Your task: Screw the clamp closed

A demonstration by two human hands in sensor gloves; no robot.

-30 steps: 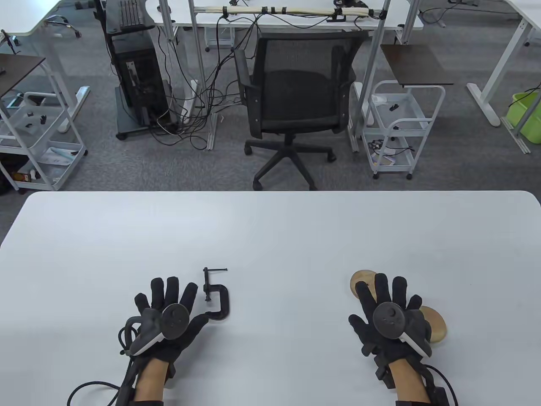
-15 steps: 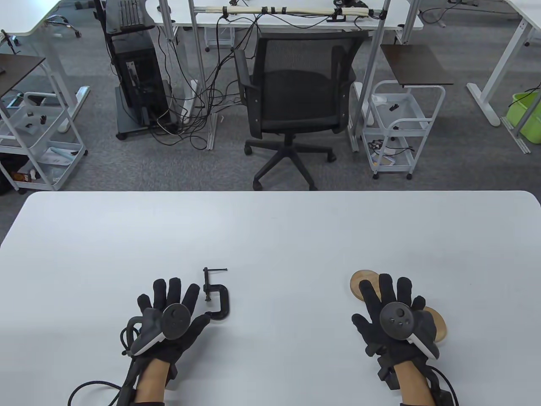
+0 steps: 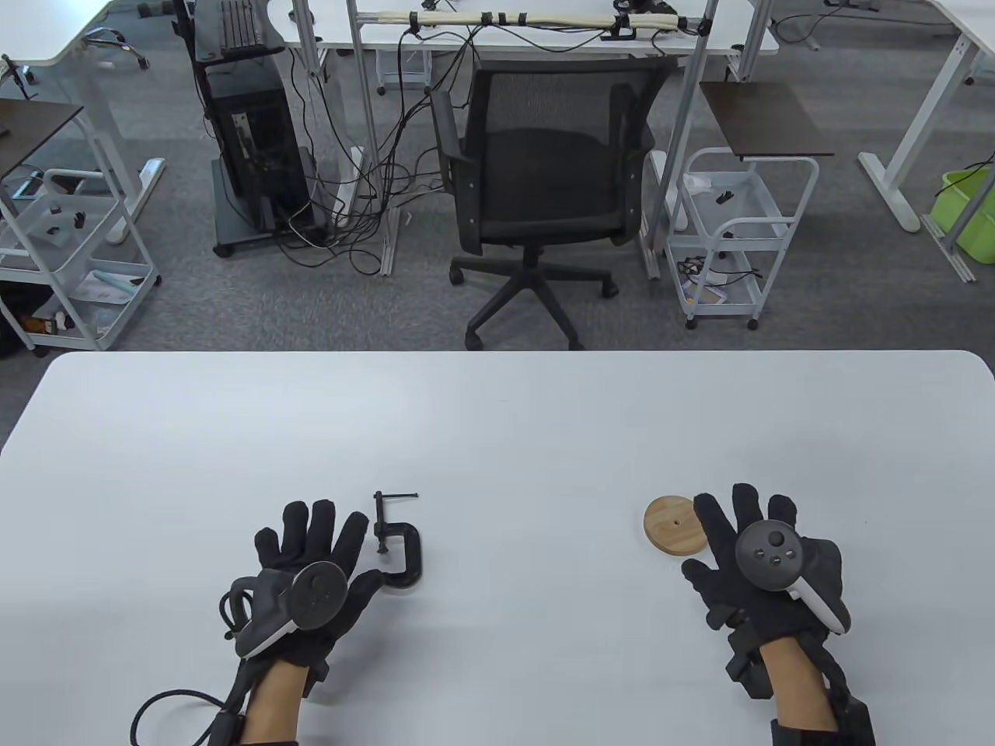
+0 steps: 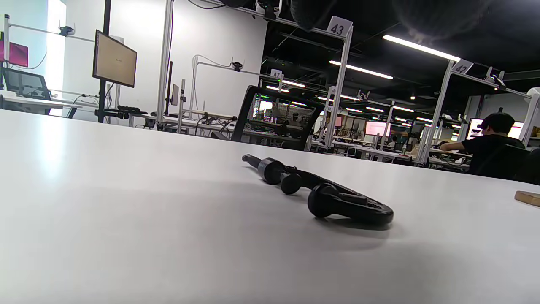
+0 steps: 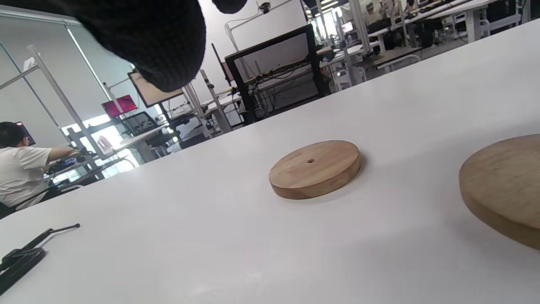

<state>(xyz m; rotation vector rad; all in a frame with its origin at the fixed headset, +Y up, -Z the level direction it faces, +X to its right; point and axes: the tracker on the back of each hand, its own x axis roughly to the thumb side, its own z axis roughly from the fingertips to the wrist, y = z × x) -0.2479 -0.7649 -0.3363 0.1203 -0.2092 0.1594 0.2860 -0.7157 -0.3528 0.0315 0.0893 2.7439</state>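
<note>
A small black C-clamp [image 3: 399, 539] lies flat on the white table [image 3: 505, 420], its screw and handle bar pointing away from me, with a gap between screw pad and jaw. It also shows in the left wrist view [image 4: 320, 196] and at the left edge of the right wrist view [image 5: 25, 253]. My left hand [image 3: 311, 567] lies with fingers spread just left of the clamp, thumb tip close to its frame, holding nothing. My right hand [image 3: 758, 559] hovers spread and empty at the right, beside a wooden disc [image 3: 675, 524].
A second wooden disc [image 5: 504, 185] lies under my right hand, seen only in the right wrist view, near the first disc [image 5: 314, 168]. Beyond the table's far edge stand an office chair [image 3: 544, 179] and white carts [image 3: 731, 233].
My right hand has moved right and a little away from the wooden discs, uncovering the left disc. My left hand has barely shifted. The clamp has not moved.
</note>
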